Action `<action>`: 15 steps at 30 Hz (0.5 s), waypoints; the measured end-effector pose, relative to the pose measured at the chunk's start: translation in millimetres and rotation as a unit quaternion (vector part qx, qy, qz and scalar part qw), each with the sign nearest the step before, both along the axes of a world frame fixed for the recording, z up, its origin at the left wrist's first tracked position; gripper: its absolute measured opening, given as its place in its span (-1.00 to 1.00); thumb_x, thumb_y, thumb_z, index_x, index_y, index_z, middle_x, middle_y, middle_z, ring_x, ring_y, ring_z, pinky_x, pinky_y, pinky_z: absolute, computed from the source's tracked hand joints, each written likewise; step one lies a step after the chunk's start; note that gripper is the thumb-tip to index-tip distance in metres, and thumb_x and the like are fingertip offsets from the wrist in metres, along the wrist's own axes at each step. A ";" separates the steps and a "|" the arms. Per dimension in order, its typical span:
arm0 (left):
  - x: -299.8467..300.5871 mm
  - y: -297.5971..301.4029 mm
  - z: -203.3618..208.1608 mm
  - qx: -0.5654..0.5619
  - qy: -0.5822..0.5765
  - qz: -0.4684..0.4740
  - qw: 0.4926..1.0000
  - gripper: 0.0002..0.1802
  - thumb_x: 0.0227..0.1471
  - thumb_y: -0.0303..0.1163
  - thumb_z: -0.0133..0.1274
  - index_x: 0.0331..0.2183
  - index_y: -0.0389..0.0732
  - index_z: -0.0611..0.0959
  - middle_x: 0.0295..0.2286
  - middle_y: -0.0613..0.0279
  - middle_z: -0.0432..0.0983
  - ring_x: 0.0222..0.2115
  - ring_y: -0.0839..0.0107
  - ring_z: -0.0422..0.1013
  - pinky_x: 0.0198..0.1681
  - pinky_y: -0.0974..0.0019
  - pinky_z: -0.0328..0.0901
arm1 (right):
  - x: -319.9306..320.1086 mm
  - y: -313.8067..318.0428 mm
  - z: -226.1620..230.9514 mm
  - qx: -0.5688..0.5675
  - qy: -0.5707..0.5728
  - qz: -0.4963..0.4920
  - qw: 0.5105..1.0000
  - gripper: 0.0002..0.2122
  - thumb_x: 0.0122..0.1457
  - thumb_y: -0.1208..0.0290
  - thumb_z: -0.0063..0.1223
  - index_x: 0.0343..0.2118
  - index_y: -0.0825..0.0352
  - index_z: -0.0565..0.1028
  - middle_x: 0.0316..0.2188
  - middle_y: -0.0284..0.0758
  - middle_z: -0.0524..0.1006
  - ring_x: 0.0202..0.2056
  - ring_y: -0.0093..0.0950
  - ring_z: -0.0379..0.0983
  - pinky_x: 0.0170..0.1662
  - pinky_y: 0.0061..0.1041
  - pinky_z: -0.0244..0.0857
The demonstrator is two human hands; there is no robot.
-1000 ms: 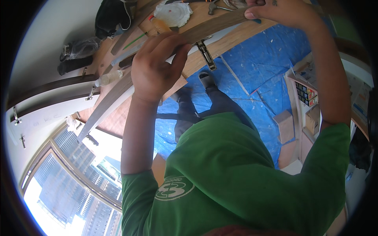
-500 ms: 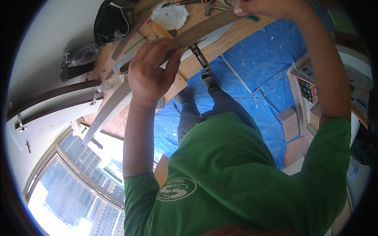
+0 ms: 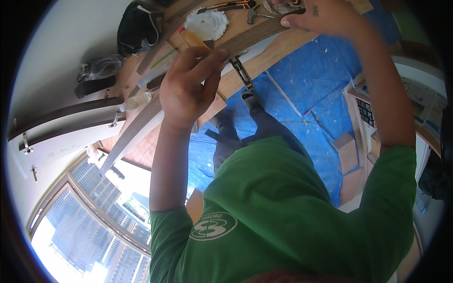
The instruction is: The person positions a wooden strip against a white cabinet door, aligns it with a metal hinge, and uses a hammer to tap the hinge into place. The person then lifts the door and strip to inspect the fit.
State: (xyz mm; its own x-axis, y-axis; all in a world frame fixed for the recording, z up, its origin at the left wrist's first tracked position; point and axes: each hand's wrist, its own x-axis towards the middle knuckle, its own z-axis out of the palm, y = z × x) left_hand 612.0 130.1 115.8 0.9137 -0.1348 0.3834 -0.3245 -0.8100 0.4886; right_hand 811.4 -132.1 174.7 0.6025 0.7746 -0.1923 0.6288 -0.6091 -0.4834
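Note:
A long panel with a wood-grain edge [image 3: 255, 37] and a white side lies slantwise before me, a metal hinge [image 3: 241, 73] jutting from its near side. My left hand [image 3: 188, 89] is closed at the edge midway along, index finger stretched along it and thumb beneath. At the far right end my right hand [image 3: 321, 18] grips the same edge, thumb on the near side; its other fingers are partly hidden. A dark flat strip [image 3: 222, 137] shows in front of my legs; I cannot tell what it joins.
Behind the panel are a claw hammer [image 3: 255, 15], an orange-black cutter [image 3: 236, 6], a crumpled white cloth [image 3: 207, 23], a juice bottle [image 3: 191, 37] and a green pencil [image 3: 165, 57]. A clear bottle [image 3: 137, 101] lies left. Blue sheeting [image 3: 302, 80] covers the floor.
My left index finger has straightened along the edge. My right hand has shifted slightly, its back now turned more into view. The dark strip by my legs shows broader.

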 end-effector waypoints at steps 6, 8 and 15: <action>-0.5 -0.2 -0.1 0.037 -0.014 -0.006 0.999 -0.66 -0.01 -0.52 0.35 -0.13 -0.06 0.81 -0.25 0.24 0.63 -0.32 0.26 0.58 -0.26 0.22 0.47 | -107.7 10.5 -48.3 0.081 -0.277 0.069 0.955 -0.53 0.22 0.47 0.15 0.21 0.30 0.43 0.25 -0.15 0.39 0.32 -0.26 0.27 0.38 -0.13 0.14; -2.3 -2.0 0.9 0.047 -0.013 -0.012 0.999 -0.65 -0.01 -0.48 0.35 -0.11 -0.07 0.80 -0.18 0.22 0.64 -0.26 0.21 0.58 -0.19 0.17 0.47 | -131.0 14.5 -57.6 0.035 -0.216 0.019 0.976 -0.37 0.23 0.52 0.09 0.40 0.28 0.26 0.47 -0.15 0.13 0.50 -0.20 -0.04 0.51 -0.03 -0.14; -2.3 -43.2 -1.5 0.118 0.013 -0.012 0.993 -0.35 0.17 -0.11 0.22 0.22 -0.15 0.54 0.27 0.04 0.39 0.25 0.06 0.36 0.29 -0.05 0.25 | -130.4 12.2 -68.3 0.047 -0.230 0.003 0.972 -0.34 0.21 0.48 0.09 0.41 0.32 0.22 0.45 -0.17 0.19 0.47 -0.17 0.05 0.49 -0.04 -0.07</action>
